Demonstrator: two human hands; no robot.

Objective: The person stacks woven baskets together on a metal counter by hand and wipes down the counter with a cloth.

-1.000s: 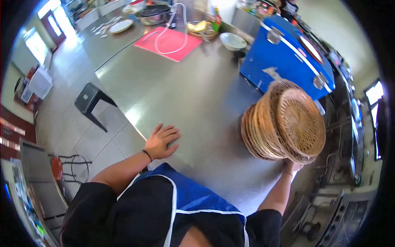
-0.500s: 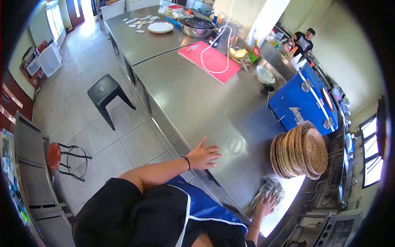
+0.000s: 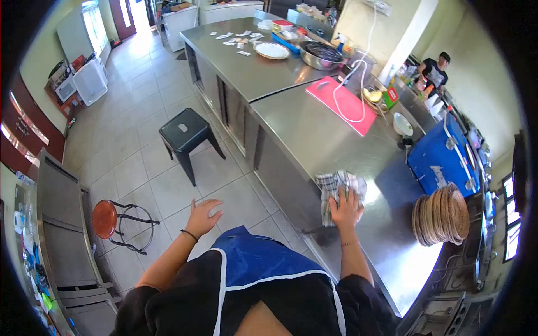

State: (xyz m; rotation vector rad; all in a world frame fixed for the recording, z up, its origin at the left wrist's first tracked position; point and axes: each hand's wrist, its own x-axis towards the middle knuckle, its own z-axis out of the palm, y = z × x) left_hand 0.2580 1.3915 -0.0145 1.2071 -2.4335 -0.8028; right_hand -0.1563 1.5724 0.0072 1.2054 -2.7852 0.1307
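Stretching away from the body, a long, silver-grey stainless-steel table (image 3: 330, 151) bears everything told here except the left hand. Near its far right corner stands a boxy blue chest with pale trim and metal latches (image 3: 443, 159). Just beside the chest, a tilted stack of round, tan woven baskets (image 3: 440, 215) rests with its rims pressed together.

On the table's front edge lies a crumpled cloth, checked in dark grey and off-white (image 3: 339, 182), with soft folds and a ragged outline; whether part of it drapes over the edge is hard to tell. It lies directly beneath the right hand (image 3: 346, 211), showing beyond the fingertips and on both sides of them. That hand is palm down, fingers spread, touching the fabric. The left hand (image 3: 203, 217), fingers apart and loosely bent, hangs in the air off the table, well apart from the cloth.
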